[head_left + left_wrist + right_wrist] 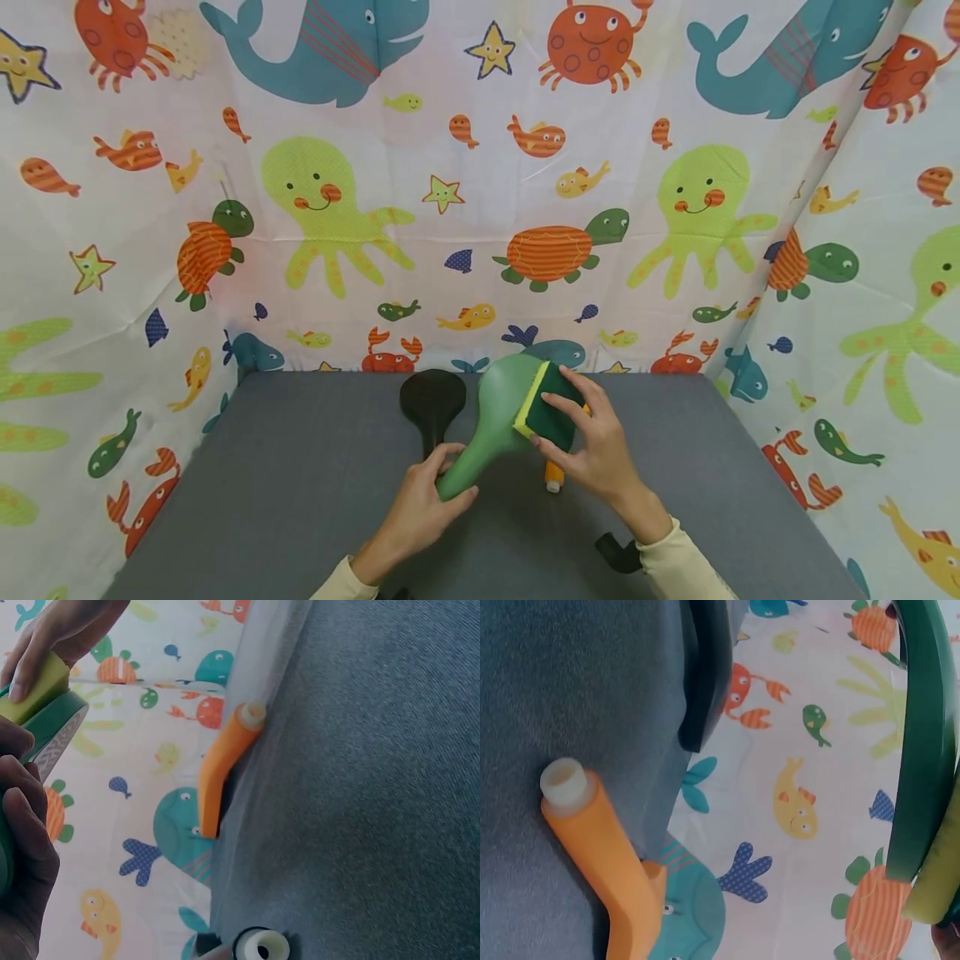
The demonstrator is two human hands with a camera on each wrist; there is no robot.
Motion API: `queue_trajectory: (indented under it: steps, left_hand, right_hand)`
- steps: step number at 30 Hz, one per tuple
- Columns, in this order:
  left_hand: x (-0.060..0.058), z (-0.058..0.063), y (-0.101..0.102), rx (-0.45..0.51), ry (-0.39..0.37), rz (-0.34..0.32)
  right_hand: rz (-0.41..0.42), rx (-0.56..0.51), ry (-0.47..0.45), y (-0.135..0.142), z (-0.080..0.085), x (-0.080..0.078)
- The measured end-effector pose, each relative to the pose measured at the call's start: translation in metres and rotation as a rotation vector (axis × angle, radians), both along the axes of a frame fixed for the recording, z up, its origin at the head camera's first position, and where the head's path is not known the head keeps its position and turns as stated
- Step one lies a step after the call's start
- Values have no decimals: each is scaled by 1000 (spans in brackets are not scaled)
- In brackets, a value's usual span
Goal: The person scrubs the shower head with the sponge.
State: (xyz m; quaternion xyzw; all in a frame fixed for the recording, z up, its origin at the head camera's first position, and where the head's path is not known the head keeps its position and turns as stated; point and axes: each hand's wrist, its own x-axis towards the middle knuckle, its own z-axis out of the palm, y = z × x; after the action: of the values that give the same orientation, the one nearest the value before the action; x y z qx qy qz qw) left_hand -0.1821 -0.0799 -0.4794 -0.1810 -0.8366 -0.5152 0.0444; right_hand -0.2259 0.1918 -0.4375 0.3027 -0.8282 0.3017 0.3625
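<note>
My left hand (420, 508) grips the handle of a green handheld shower head (498, 408), which is tilted up to the right. Its perforated spray face shows in the left wrist view, turned away from the head camera. In my right hand (603, 450) is a yellow-and-green sponge (553, 417), pinched between thumb and fingers. The sponge's yellow side lies against the smooth back of the green head. Below and behind the sponge, an orange shower head (615, 862) with a white connector end lies on the grey surface, partly hidden in the head view.
Left of the green one, a black shower head (432, 398) lies on the grey tabletop (300, 483), its handle partly behind my left hand. A curtain (450, 217) printed with sea animals encloses the back and sides. A black piece (618, 552) sits by my right wrist.
</note>
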Motion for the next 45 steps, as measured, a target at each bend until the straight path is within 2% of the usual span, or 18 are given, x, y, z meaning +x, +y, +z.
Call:
queue_trajectory:
  steps: [8, 15, 22, 31, 40, 45]
  left_hand:
    - [2, -5, -3, -28, 54, -9]
    - [1, -6, -2, -22, 58, -10]
    - [-1, -5, 0, -23, 44, -14]
    - [-5, -7, 4, -10, 38, -37]
    - [-7, -9, 8, 2, 39, -38]
    - [-6, -9, 9, 3, 43, -36]
  right_hand:
    - [-36, -40, -97, 10, 0, -9]
    - [-59, -30, -97, 8, 3, -9]
    - [-42, -3, -62, 2, 5, -5]
    - [10, 85, 9, -10, 3, 3]
    - [17, 152, 94, -17, 3, 7]
    - [23, 168, 88, -15, 5, 8]
